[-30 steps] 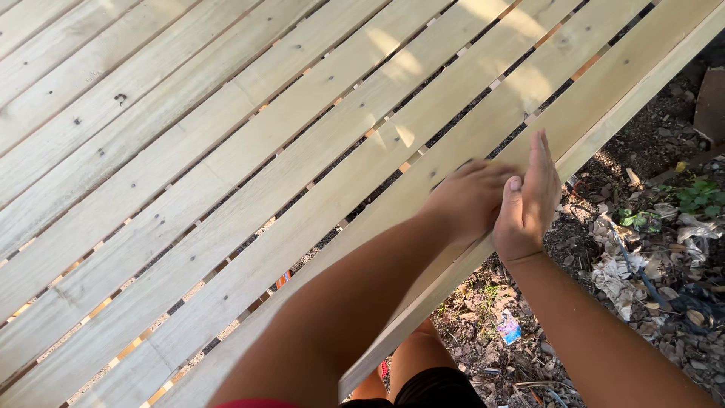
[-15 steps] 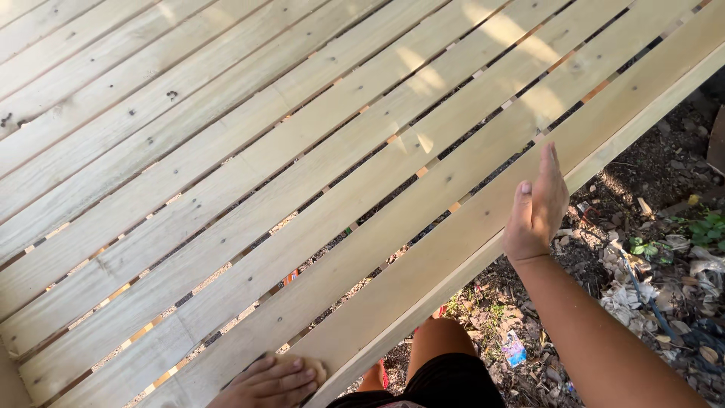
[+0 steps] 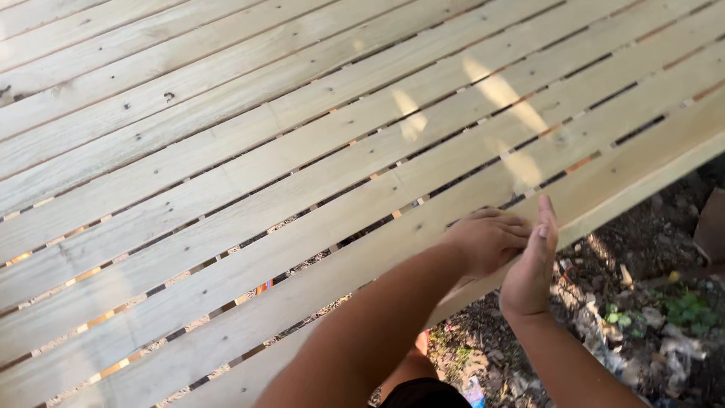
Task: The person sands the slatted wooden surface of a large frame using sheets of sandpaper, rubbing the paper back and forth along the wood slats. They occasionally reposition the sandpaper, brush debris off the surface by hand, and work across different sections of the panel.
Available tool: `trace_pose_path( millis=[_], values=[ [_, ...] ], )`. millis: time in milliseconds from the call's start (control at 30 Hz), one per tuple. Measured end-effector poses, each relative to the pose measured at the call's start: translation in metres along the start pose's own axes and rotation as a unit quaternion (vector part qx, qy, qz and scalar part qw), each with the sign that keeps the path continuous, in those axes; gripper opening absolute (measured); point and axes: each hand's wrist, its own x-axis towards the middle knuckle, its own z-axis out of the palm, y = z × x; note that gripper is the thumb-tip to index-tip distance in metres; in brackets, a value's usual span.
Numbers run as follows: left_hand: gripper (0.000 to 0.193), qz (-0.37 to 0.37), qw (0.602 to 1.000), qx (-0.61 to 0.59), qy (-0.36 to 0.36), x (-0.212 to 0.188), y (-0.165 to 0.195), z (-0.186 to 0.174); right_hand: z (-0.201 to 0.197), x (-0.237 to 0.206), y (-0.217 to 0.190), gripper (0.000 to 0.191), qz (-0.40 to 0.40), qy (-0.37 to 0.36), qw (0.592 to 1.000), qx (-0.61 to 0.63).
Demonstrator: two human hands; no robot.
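- A slatted wooden platform [image 3: 249,196] of pale planks is seen from above, the planks running slantwise with narrow gaps between them.
- The left hand [image 3: 489,238] is laid palm-down on the outermost plank [image 3: 317,302], curled loosely, with nothing seen gripped in it.
- The right hand [image 3: 531,264] is held flat and upright against the outer edge of the same plank, fingers together and pointing up, touching the left hand's fingertips.
- Both hands are thus brought together at one spot on the edge; whether something small is held between them cannot be told.
- The step in hand is judged to be the checking or rubbing of the plank's edge at that spot.
- For the next move, steady contact along the edge would be called for, with care taken against splinters from the raw wood.
- Bare ground [image 3: 642,302] with stones, litter and a few green weeds [image 3: 683,310] is seen beyond the edge.
- Nail heads are visible along several planks.
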Motion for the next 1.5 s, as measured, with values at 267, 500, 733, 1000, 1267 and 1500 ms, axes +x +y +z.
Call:
trace_pose_path(
  millis=[267,500,733,1000,1267,1500],
  values=[
    [0.036,-0.182,0.979,-0.089,-0.01,-0.206,0.04,-0.069,0.065,0.095,-0.001,0.053,-0.104,-0.12,0.987,-0.015],
    [0.037,-0.662,0.733,-0.143,0.068,-0.448,0.131,-0.147,0.18,0.028,-0.024,0.039,-0.21,-0.418,0.882,0.061],
    [0.035,-0.432,0.386,-0.28,0.766,-0.462,0.12,-0.193,0.255,-0.064,-0.059,0.05,-0.119,-0.663,0.732,0.107],
    [0.032,-0.145,0.283,-0.522,0.792,-0.321,0.082,-0.169,0.256,-0.082,-0.068,0.057,0.368,-0.704,0.529,0.299],
    [0.025,-0.243,0.283,-0.395,0.84,-0.231,0.063,-0.118,0.222,-0.001,-0.027,0.042,0.277,-0.709,0.586,0.277],
    [0.043,-0.708,0.214,0.147,0.657,-0.265,0.088,-0.08,0.115,0.167,-0.003,0.065,-0.333,-0.872,0.357,-0.024]
  ],
)
